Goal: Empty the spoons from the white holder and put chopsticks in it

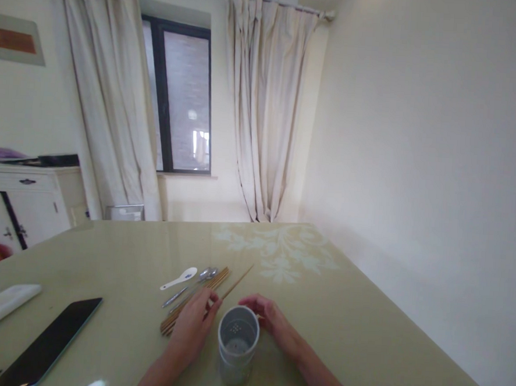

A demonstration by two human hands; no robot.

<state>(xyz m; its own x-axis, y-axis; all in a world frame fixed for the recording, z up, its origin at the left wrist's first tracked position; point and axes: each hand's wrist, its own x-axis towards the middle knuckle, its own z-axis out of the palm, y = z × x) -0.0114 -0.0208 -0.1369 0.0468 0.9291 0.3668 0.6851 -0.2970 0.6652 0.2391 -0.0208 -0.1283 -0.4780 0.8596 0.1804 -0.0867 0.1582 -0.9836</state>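
While your left hand (194, 318) curls over the chopstick bundle (219, 278), fingertips nearly together at one loose chopstick (238, 281), I cannot tell whether it grips. Your right hand (270, 315), half-curled, sits beside the upright metal canister (235, 366) toward the desk's (362, 351) near edge; its hold is hidden. Left of the bundle lies a white spoon (187, 275). You seem to be handling single chopsticks; moving one calls for a sure pinch, clear of the canister's rim.

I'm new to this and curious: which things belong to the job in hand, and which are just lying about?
Likely the job:
grey cylindrical cup
brown wooden chopsticks
shiny metal spoons
white ceramic spoon

Apparently lying about:
black rectangular phone or tablet
white oblong object, far left
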